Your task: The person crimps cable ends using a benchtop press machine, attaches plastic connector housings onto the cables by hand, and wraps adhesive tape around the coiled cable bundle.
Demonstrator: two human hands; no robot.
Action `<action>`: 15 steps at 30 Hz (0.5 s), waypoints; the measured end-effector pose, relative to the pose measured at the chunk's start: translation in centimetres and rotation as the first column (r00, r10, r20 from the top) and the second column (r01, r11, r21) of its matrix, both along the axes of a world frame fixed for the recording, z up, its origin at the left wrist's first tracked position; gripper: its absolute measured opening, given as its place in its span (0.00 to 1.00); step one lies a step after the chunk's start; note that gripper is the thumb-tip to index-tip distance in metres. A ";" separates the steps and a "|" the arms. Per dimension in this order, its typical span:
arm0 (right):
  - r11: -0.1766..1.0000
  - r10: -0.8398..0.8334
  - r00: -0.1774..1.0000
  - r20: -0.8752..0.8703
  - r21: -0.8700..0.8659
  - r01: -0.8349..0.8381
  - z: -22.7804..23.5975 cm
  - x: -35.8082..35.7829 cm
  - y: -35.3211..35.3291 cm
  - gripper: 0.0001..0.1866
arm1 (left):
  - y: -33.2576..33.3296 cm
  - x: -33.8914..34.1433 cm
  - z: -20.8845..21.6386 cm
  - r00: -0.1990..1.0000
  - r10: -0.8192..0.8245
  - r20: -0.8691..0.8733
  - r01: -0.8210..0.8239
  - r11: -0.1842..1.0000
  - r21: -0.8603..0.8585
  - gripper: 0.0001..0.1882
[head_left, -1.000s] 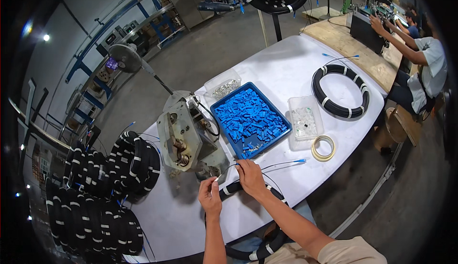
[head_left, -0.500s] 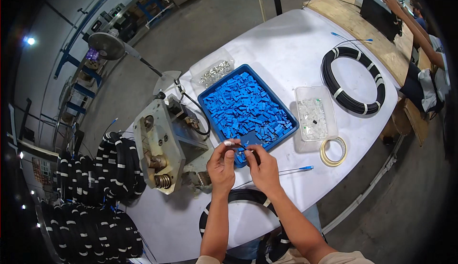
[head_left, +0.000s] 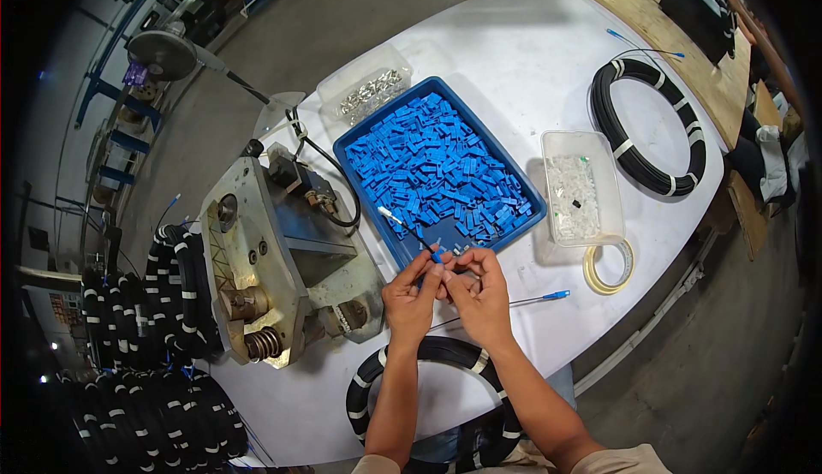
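My left hand [head_left: 411,298] is closed in a pinch on a thin black cable [head_left: 417,238], which sticks out past the fingertips and ends in a white tip over the blue tray [head_left: 533,232]. A small blue connector piece [head_left: 440,256] shows at the fingertips, between the two hands. My right hand [head_left: 481,296] is closed with its fingertips against the left ones; what it pinches is hidden. Just beyond, the tray holds a heap of blue connector housings [head_left: 437,166]. A coil of black cable [head_left: 366,380] lies below my forearms, and a blue-tipped cable end [head_left: 556,295] lies to the right.
A metal press [head_left: 265,260] stands at left, with several black cable coils [head_left: 154,405] beyond it. Clear boxes of metal parts [head_left: 372,95] and clear plastic parts [head_left: 575,196] flank the tray. A tape roll [head_left: 629,268] and another coil [head_left: 638,170] lie at right.
My hands have come together at the fingertips. The white-tipped cable now points out over the tray, and the blue connector piece shows between my fingers. The view has shifted slightly.
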State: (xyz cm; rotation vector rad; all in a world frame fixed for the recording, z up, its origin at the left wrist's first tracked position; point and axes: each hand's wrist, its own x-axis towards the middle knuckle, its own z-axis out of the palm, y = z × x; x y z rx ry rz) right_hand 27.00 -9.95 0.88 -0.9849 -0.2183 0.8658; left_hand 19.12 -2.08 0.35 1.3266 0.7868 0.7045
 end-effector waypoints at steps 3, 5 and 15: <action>0.992 -0.089 0.990 0.112 -0.078 0.098 -0.8 -0.5 -0.2 0.14 | 1.0 0.6 -0.7 0.997 0.066 0.043 -0.068 0.997 0.034 0.17; 0.992 -0.070 0.991 0.112 -0.095 0.081 -0.6 -0.7 -0.3 0.14 | 1.8 0.8 -0.9 0.991 0.114 0.066 -0.114 0.993 -0.002 0.17; 0.934 0.007 0.782 0.623 -0.284 0.218 1.7 1.2 0.6 0.06 | 1.2 0.6 -0.9 0.963 0.076 0.259 -0.025 0.981 -0.193 0.17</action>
